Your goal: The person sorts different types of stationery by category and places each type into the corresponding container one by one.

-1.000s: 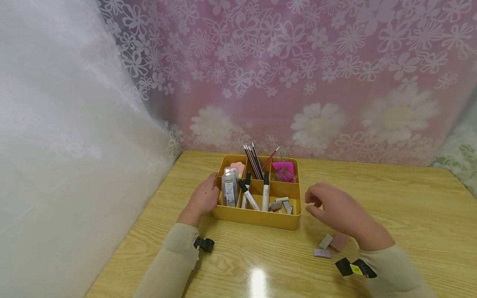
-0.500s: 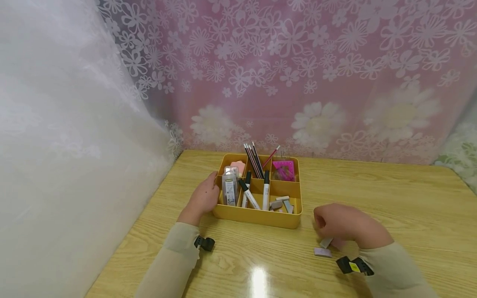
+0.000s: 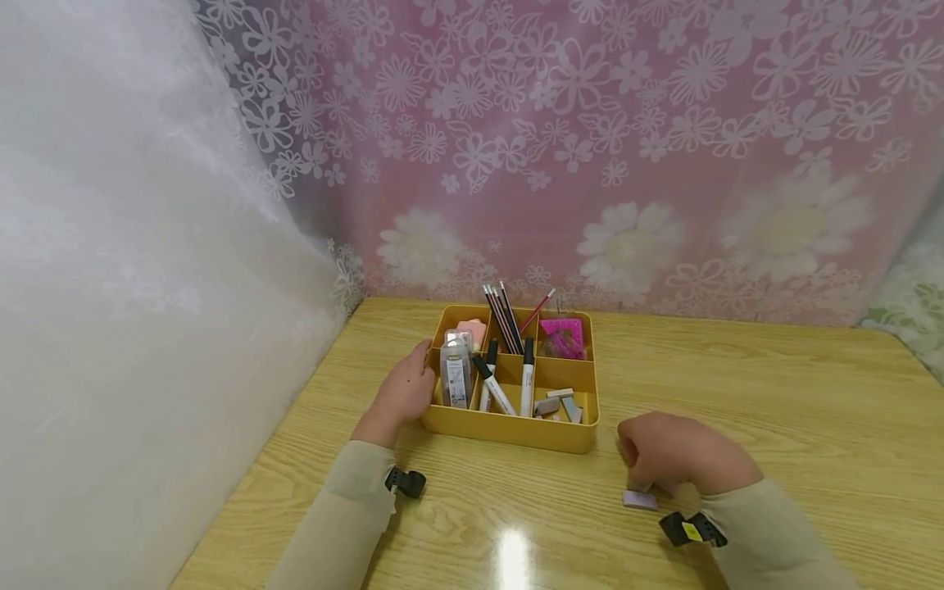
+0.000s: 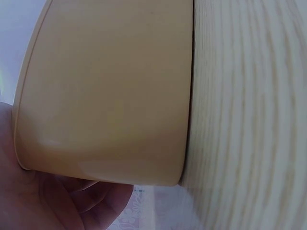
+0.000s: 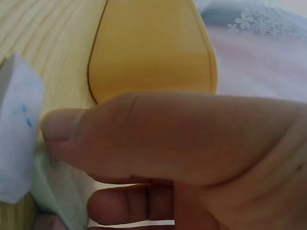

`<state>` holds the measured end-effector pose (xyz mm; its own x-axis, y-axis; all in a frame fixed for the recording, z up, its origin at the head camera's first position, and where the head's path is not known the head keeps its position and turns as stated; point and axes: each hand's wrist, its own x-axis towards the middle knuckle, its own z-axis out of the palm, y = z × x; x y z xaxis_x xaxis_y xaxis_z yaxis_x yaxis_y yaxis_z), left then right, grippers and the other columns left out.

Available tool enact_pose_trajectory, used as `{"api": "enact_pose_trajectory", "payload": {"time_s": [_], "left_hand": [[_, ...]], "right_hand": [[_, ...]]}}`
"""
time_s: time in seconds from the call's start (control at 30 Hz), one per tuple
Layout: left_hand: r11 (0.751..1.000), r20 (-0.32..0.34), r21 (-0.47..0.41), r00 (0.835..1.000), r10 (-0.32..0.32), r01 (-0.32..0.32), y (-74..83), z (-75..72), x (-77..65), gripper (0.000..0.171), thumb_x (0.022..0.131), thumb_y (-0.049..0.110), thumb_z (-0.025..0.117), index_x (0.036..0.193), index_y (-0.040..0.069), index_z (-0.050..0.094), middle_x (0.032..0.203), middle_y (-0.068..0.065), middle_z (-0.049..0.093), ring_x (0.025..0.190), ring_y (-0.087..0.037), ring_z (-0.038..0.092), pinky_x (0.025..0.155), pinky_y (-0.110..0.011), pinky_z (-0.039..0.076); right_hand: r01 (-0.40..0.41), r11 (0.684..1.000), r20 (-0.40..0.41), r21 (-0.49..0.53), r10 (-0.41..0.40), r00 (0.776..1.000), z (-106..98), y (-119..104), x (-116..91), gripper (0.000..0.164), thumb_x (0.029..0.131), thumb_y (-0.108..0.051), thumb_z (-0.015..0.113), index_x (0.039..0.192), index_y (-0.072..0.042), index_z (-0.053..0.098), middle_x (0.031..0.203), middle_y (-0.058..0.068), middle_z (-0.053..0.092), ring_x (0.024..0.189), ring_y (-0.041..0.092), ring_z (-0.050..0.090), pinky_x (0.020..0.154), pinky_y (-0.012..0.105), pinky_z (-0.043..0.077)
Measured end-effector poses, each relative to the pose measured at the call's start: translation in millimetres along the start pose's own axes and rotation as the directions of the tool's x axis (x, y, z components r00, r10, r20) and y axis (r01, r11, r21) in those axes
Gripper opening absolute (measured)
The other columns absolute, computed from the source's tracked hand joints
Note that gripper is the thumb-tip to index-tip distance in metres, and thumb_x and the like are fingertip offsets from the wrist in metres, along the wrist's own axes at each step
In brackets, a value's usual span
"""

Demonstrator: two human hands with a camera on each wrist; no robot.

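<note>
A yellow divided organizer box (image 3: 509, 430) stands on the table. My left hand (image 3: 406, 385) grips its left side, the fingers bent round the corner in the left wrist view. To the box's right, my right hand (image 3: 682, 451) reaches down over several small erasers. In the right wrist view, its thumb tip is right at a lavender eraser (image 5: 19, 129) and a pale green eraser (image 5: 58, 191), with the other fingers apart below the thumb. Part of a pink eraser (image 5: 49, 222) shows at the bottom edge. From the head view, the hand mostly hides the green and pink erasers.
White markers with black caps (image 3: 527, 385), pencils (image 3: 504, 324), pink rulers (image 3: 564, 338), clear plastic cases (image 3: 456, 377) and some erasers (image 3: 547, 406) fill the box's compartments. A flowered pink curtain (image 3: 560, 164) hangs behind the wooden table (image 3: 774, 385); white fabric (image 3: 147, 287) hangs at left.
My right hand has come down from beside the box's right edge toward the front, onto the loose erasers. My left hand has stayed on the box.
</note>
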<state>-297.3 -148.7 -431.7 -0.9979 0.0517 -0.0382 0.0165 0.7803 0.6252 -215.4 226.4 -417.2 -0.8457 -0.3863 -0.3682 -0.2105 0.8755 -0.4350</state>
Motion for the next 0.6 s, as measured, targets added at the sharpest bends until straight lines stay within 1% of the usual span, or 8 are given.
{"api": "enact_pose_trajectory", "payload": {"time_s": [0.03,0.23,0.4,0.5,0.6], "left_hand": [[1.000,0.000,0.000,1.000,0.001,-0.001,0.1,-0.3,0.0,0.057,0.107,0.024,0.033,0.161,0.011,0.025,0.159,-0.013,0.038,0.145,-0.032,0.036,0.116,-0.052,0.029],[1.000,0.001,-0.002,1.000,0.005,-0.005,0.1,-0.5,0.3,0.057,0.107,0.024,0.033,0.161,0.010,0.024,0.159,-0.013,0.037,0.145,-0.033,0.035,0.116,-0.053,0.029],[1.000,-0.001,-0.003,1.000,0.008,-0.008,0.8,-0.9,0.0,0.057,0.107,0.024,0.033,0.161,0.011,0.024,0.160,-0.012,0.037,0.145,-0.032,0.035,0.116,-0.052,0.029],[1.000,0.000,-0.002,1.000,0.012,-0.012,0.9,-1.0,0.1,0.057,0.107,0.024,0.033,0.161,0.010,0.025,0.159,-0.013,0.037,0.145,-0.033,0.035,0.116,-0.053,0.029],[1.000,0.003,0.002,1.000,0.013,-0.013,0.2,-1.1,0.2,0.057,0.106,0.023,0.033,0.161,0.010,0.025,0.159,-0.013,0.038,0.145,-0.033,0.036,0.116,-0.053,0.029]], "right_hand": [[-0.004,1.000,-0.001,-0.010,0.004,1.000,0.8,-0.4,0.3,0.021,0.071,-0.004,0.074,0.075,-0.013,0.055,0.062,0.003,0.057,0.042,0.017,0.051,0.047,0.029,0.031],[0.037,0.998,-0.025,-0.059,-0.038,0.999,2.0,-0.9,1.2,0.022,0.070,-0.004,0.073,0.074,-0.013,0.054,0.064,0.001,0.054,0.042,0.016,0.049,0.048,0.031,0.031],[0.041,0.997,-0.020,-0.061,-0.042,0.999,0.9,-0.8,2.3,0.022,0.070,-0.003,0.073,0.074,-0.013,0.054,0.066,0.001,0.054,0.044,0.016,0.049,0.049,0.031,0.031],[0.038,0.996,-0.031,-0.077,-0.041,0.999,-1.1,-0.5,4.2,0.022,0.069,-0.005,0.073,0.076,-0.014,0.054,0.071,0.002,0.053,0.052,0.017,0.051,0.050,0.031,0.032],[0.075,0.989,-0.086,-0.126,-0.086,0.993,-4.8,-0.6,5.0,0.022,0.071,-0.007,0.071,0.078,-0.016,0.052,0.076,0.001,0.049,0.061,0.017,0.047,0.054,0.032,0.033]]}}
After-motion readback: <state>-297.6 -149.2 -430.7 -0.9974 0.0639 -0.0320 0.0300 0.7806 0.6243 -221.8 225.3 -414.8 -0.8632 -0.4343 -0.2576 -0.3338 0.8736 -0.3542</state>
